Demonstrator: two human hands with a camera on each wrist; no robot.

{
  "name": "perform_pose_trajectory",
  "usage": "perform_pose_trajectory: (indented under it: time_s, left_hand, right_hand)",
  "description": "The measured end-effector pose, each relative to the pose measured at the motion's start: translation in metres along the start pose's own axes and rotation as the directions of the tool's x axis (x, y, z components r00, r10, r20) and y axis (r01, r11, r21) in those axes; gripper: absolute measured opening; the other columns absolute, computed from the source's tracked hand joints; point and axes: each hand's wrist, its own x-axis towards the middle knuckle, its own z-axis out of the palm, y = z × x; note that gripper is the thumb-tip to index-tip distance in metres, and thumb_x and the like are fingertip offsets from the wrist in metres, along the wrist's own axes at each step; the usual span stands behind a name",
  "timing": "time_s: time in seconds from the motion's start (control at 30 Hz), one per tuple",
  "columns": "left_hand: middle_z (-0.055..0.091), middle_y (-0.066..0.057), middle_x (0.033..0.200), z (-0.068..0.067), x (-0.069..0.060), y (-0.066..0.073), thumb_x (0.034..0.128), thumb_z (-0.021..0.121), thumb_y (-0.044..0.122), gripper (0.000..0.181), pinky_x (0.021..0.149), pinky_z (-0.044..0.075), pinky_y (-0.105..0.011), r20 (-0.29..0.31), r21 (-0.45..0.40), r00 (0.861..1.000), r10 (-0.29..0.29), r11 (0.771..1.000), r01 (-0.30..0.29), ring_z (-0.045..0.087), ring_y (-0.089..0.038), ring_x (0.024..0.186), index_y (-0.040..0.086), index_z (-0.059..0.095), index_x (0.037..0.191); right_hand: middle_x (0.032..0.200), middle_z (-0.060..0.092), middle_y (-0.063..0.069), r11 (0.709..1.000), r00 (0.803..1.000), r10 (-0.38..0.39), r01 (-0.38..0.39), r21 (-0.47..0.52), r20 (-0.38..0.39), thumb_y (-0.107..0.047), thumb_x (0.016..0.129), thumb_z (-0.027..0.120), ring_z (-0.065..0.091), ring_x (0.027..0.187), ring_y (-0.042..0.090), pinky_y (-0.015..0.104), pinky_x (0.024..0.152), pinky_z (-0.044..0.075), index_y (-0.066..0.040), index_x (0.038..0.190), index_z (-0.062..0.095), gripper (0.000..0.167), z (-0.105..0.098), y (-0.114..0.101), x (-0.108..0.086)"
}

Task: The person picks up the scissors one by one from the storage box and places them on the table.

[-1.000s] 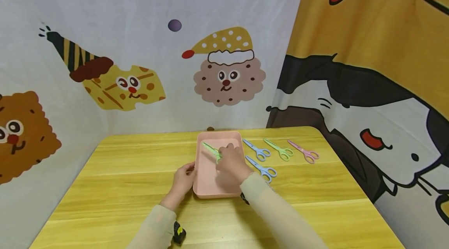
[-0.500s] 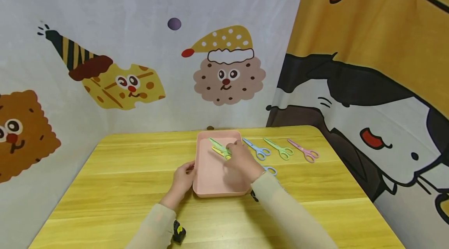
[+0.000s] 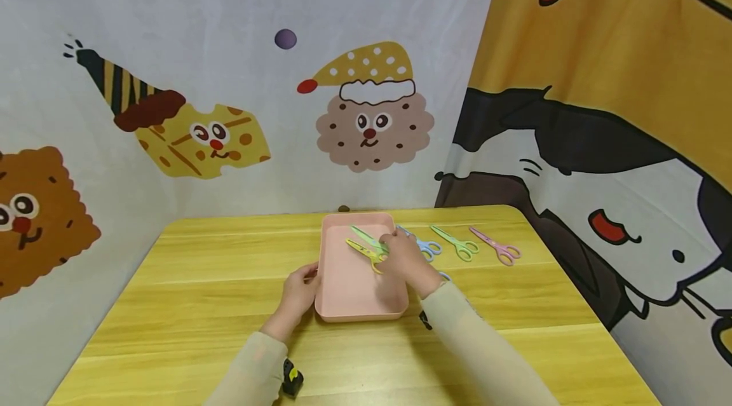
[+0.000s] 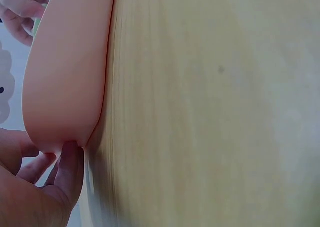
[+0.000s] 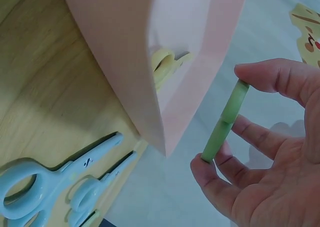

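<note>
My left hand grips the left wall of a pink tray, thumb at the rim and fingertips lower on the outside in the left wrist view. With my right hand I pinch light green scissors by the handle, above the right part of the tray. The right wrist view has these green scissors edge-on between thumb and fingertips. Inside the tray lie yellow scissors, apart from my fingers in the right wrist view.
Right of the tray lie blue scissors, green scissors and pink scissors. Another blue pair is mostly hidden by my right hand in the head view. A printed curtain hangs behind the wooden table.
My right hand has moved right with the green scissors, and the yellow scissors in the tray have come into view. The left hand and the tray stay in place.
</note>
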Motion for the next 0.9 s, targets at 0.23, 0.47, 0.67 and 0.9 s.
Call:
perform_pose_trajectory:
  time_s: [0.23,0.47,0.67,0.9]
  left_hand:
    - [0.063,-0.02,0.115,-0.001,-0.001,0.0,0.0931,0.057,0.01,0.035,0.084,0.055,-0.037,-0.001,0.014,1.0,0.012,1.0,-0.012,0.061,-0.03,0.101,-0.001,0.058,0.126]
    - [0.062,-0.019,0.115,-0.001,-0.001,0.001,0.0936,0.057,0.011,0.035,0.083,0.055,-0.036,0.003,0.006,1.0,-0.002,1.0,0.002,0.061,-0.029,0.101,0.0,0.058,0.127]
    - [0.062,-0.018,0.116,-0.001,-0.001,0.002,0.0941,0.056,0.012,0.035,0.084,0.055,-0.036,0.002,0.005,1.0,-0.012,1.0,0.012,0.061,-0.029,0.102,0.002,0.058,0.127]
    - [0.062,-0.021,0.115,0.0,-0.001,0.0,0.0932,0.056,0.008,0.035,0.084,0.055,-0.038,0.004,0.001,1.0,0.021,1.0,-0.021,0.061,-0.031,0.102,-0.003,0.058,0.126]
  right_hand:
    - [0.134,0.046,0.015,1.0,1.0,-0.006,0.006,0.026,0.003,-0.031,0.075,0.079,0.042,0.12,0.039,0.049,0.095,0.044,-0.011,0.128,0.058,0.06,-0.004,0.008,-0.002]
    - [0.132,0.046,0.015,0.999,1.0,0.015,-0.015,0.04,0.0,-0.02,0.074,0.074,0.043,0.114,0.036,0.047,0.088,0.048,-0.012,0.13,0.056,0.06,-0.009,0.018,-0.002]
    - [0.132,0.047,0.017,0.998,1.0,0.005,-0.004,0.059,-0.022,-0.025,0.08,0.072,0.043,0.115,0.039,0.05,0.086,0.048,-0.012,0.13,0.056,0.055,-0.012,0.028,-0.006]
    - [0.132,0.047,0.017,0.999,0.999,0.02,-0.018,0.045,-0.04,-0.031,0.075,0.075,0.044,0.116,0.04,0.05,0.091,0.046,-0.011,0.133,0.055,0.064,-0.018,0.036,-0.009]
